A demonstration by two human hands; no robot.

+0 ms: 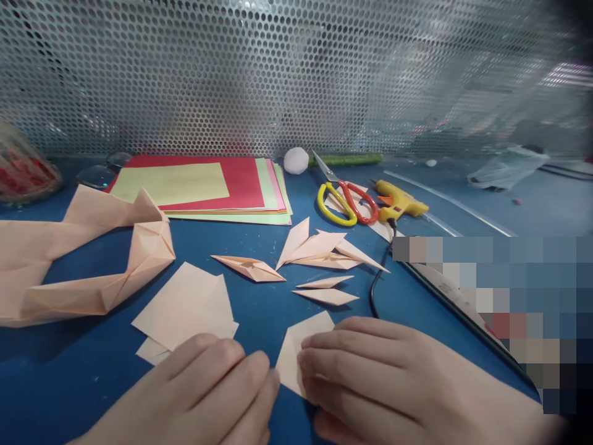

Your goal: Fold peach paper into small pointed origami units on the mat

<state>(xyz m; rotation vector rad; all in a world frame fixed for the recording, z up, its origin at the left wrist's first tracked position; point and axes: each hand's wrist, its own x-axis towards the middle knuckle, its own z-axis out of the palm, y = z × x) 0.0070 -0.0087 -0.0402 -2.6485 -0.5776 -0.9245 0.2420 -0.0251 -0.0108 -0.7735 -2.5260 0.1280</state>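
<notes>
A small peach paper piece (pixel 296 349) lies on the blue table at the bottom centre. My right hand (pixel 389 377) lies over its right part, fingers together and pressed flat on it. My left hand (pixel 208 389) sits just left of it, fingers curled, fingertips touching the paper's left edge. Above them lie several folded peach paper points (pixel 324 250) and one kite-shaped fold (pixel 250 267). Flat peach squares (pixel 188 309) lie left of my left hand.
A large folded peach paper shape (pixel 92 259) fills the left. A stack of coloured sheets (pixel 204 185) lies at the back. Scissors with yellow and red handles (pixel 345 201), a yellow glue gun (pixel 401 204) with black cord, a white ball (pixel 295 160) and a ruler (pixel 458 303) are at right. Perforated metal screen behind.
</notes>
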